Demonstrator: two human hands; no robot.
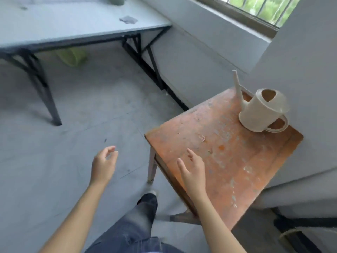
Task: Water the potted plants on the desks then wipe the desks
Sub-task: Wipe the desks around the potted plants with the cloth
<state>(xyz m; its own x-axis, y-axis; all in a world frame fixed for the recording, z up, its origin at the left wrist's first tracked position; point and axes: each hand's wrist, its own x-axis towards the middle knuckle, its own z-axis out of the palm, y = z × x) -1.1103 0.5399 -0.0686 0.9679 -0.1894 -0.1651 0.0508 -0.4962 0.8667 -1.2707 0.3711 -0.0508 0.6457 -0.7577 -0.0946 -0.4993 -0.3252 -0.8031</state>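
Watering can (pixel 262 110) stands upright at the far-right corner of the worn orange desk (pixel 228 161), handle near the right edge, spout twd the wall (pixel 200 57). R hand (pixel 193 170) is over the desk's near-left part, fingers straight, holding nothing. L hand (pixel 103 165) is off the edge above the floor (pixel 82 125), loosely curled, empty. Wide floor gap btwn this desk & the grey desk (pixel 73 28) far left.

Left hand (pixel 104 165), right hand (pixel 193 170) and forearms (pixel 73 212) are bare. At six o'clock, faded blue denim jeans (pixel 135 232) meet a black, pale-toed shoe (pixel 148 198).
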